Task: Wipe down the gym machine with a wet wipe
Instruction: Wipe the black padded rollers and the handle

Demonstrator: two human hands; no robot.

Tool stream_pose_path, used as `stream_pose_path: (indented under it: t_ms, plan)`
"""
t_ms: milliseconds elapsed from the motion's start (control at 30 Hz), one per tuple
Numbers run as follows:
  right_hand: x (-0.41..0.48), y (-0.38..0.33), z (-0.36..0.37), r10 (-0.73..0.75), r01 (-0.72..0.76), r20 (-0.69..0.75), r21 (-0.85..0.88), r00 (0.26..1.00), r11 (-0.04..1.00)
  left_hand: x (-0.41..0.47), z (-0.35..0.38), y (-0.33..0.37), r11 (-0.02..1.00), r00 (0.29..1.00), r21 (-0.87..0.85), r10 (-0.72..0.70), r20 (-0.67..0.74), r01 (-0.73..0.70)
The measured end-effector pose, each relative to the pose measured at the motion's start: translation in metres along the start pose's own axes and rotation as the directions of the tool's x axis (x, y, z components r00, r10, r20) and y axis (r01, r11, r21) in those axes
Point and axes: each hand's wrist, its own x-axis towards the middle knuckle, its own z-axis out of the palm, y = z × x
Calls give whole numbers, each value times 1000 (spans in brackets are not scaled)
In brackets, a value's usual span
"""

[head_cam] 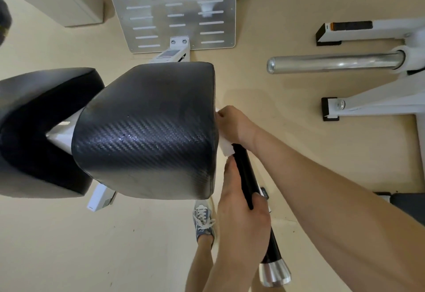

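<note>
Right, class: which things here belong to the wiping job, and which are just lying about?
In the job: wipe, handle, pad, right hand holding the wipe, left hand gripping the handle.
Lying about: chrome bar, white frame, shoe.

A black pad (147,130) with a woven carbon pattern fills the middle, glistening wet in patches, with a second dark pad (34,130) to its left. Just beside the pad's right edge runs a black handle (246,172) ending in a silver cap (274,273). The left hand (241,213) grips the handle partway along. The right hand (234,124) holds a white wet wipe (226,148) against the handle's upper end, close to the pad. A slotted metal footplate (174,9) stands beyond, a chrome bar (333,63) to the right, and a blue shoe (203,220) rests on the beige floor (69,245).
</note>
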Motion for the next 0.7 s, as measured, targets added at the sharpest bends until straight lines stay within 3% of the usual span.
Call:
stream_pose_path:
  t_ms: [100,167,367,467,600,700]
  plan:
    - [-16,21,4,5,5,-35,266,999,964,1,1,1,996,997,52,79,-14,-78]
    - [-41,39,12,-6,26,-67,305,998,952,0,-1,1,996,996,49,79,-33,-78]
    - [-46,37,21,50,-23,-172,156,984,987,-1,-3,0,996,996,45,78,-43,-76]
    - [-29,26,19,9,5,-213,67,977,998,-1,-7,2,991,990,101,102,-100,-92]
    - [-66,43,17,-5,-21,-225,-113,974,993,-8,-12,-1,964,947,198,221,-234,-176]
    - [-116,57,18,11,-53,-195,-215,981,975,-9,-11,-4,918,897,266,363,-253,-296]
